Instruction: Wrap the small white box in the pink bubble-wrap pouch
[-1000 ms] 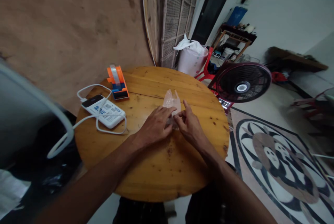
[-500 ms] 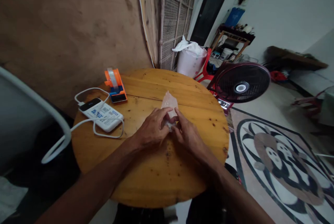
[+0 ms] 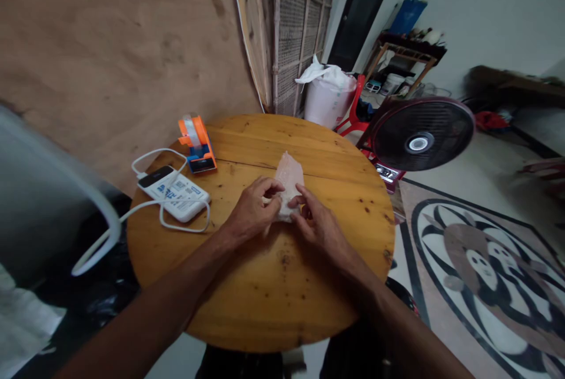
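Note:
A pale pinkish translucent packet [image 3: 290,174] lies on the round wooden table [image 3: 282,285], its narrow end pointing away from me. My left hand [image 3: 256,207] pinches the packet's near left edge between thumb and curled fingers. At the near right edge, my right hand [image 3: 314,214] has its thumb and bent fingers closed on the packet too. Between the hands the near end looks whitish and crumpled. What the packet contains cannot be made out.
On the table's left are an orange and blue tape dispenser [image 3: 196,142] and a white power bank [image 3: 176,193] with a looped white cable. A fan [image 3: 418,140] stands beyond the right edge, near a red chair [image 3: 355,111] and a white sack [image 3: 329,96].
Both hands have moved slightly apart, uncovering more of the packet, whose near end now lies flatter. The camera view has shifted a little.

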{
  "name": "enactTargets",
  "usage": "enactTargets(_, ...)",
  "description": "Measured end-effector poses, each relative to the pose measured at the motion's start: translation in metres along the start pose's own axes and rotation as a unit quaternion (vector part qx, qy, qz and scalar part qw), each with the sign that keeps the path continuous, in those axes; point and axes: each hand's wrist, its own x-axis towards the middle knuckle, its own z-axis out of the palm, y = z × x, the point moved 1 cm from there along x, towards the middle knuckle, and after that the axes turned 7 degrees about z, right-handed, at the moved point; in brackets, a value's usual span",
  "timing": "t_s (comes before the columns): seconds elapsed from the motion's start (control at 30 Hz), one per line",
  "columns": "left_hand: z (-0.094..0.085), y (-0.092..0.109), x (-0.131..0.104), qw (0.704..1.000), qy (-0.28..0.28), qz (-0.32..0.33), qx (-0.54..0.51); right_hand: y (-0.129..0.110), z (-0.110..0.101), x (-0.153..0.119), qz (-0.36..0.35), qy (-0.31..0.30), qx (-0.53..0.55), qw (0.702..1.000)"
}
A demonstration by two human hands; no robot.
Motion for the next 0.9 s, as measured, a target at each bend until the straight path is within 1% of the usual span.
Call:
enactTargets(0.07,-0.001,0.0,0.0,0.999,0.002,0.026,0.019,0.001,0.0,0.001,-0.003,-0.003,-0.004,1.0)
enactTargets(0.17,0.002,0.002,-0.001,0.996,-0.018,0.075,0.036,0.002,0.001,0.001,-0.004,0.007,-0.013,1.0)
enactTargets(0.23,0.006,0.003,-0.001,0.995,-0.027,0.086,0.048,0.004,0.001,0.003,-0.002,0.005,-0.009,1.0)
enactTargets(0.33,0.01,0.002,-0.001,0.996,-0.021,0.076,0.052,0.006,0.0,0.007,0.002,-0.016,0.009,1.0)
enactTargets(0.5,0.013,0.002,-0.001,0.998,-0.024,0.039,0.033,0.006,-0.003,0.01,0.015,-0.057,0.036,0.998)
enactTargets(0.57,0.013,0.001,-0.001,0.999,-0.03,0.035,0.025,0.005,-0.007,0.01,0.014,-0.077,0.055,0.995)
enactTargets(0.63,0.013,0.0,0.0,0.998,-0.036,0.04,0.02,0.007,-0.017,0.016,0.008,-0.098,0.084,0.992)
enactTargets(0.7,0.014,-0.002,0.001,0.998,-0.041,0.045,0.021,0.014,-0.031,0.031,0.013,-0.093,0.11,0.99)
enactTargets(0.77,0.014,-0.003,0.002,0.998,-0.039,0.049,0.027,0.027,-0.045,0.058,0.035,-0.052,0.112,0.992)
enactTargets(0.8,0.015,-0.004,0.002,0.998,-0.037,0.052,0.029,0.034,-0.049,0.075,0.048,-0.041,0.11,0.992)
enactTargets(0.83,0.015,-0.004,0.002,0.997,-0.035,0.055,0.031,0.042,-0.051,0.092,0.056,-0.039,0.114,0.991)
enactTargets(0.9,0.015,-0.006,0.001,0.997,-0.029,0.063,0.035,0.054,-0.049,0.123,0.069,-0.065,0.15,0.984)
